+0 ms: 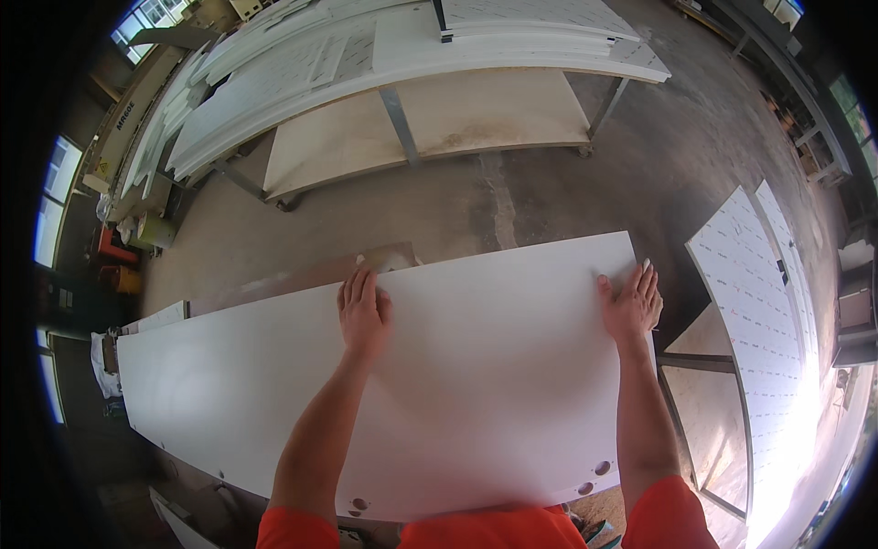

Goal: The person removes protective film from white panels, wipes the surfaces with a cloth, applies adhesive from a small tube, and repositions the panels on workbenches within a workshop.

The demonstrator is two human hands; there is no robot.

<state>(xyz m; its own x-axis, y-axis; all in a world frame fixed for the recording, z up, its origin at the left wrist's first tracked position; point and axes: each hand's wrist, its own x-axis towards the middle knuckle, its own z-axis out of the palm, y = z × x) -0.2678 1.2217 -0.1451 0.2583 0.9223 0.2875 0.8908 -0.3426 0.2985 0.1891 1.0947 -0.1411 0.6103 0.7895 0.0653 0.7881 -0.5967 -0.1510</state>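
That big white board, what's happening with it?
A person in orange sleeves has both palms flat on a long white panel. The left hand lies near its far edge, the right hand at its far right corner. Drilled holes show along the near edge. Behind it stands a cart stacked with more white panels.

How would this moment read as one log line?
left hand: flat on white panel, far edge | right hand: flat at far right corner | panel: long, lying level, holes along near edge | behind: trolley of white boards
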